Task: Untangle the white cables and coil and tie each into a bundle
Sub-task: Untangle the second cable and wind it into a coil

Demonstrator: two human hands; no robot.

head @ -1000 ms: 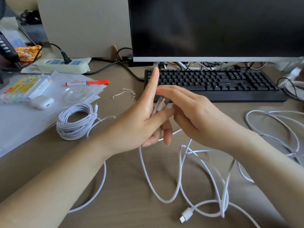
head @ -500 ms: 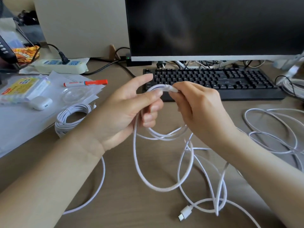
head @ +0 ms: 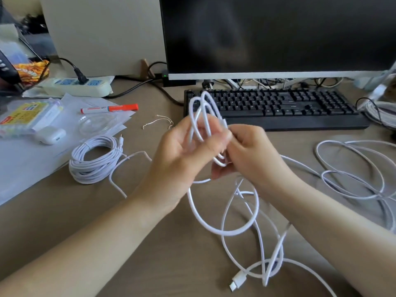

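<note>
Head view is showing both hands meeting above the bench (head: pixel 150 243), in front of the keyboard (head: pixel 278 103). The left hand (head: pixel 182 155) is gripping several small loops of a white cable (head: pixel 203 116), its fingers curling round them. The right hand (head: pixel 250 155) is pinching the same loops at their lower end. The rest of this cable is trailing down to lie in loose tangles on the bench. A tied bundle (head: pixel 94 161) is lying to the left.
</note>
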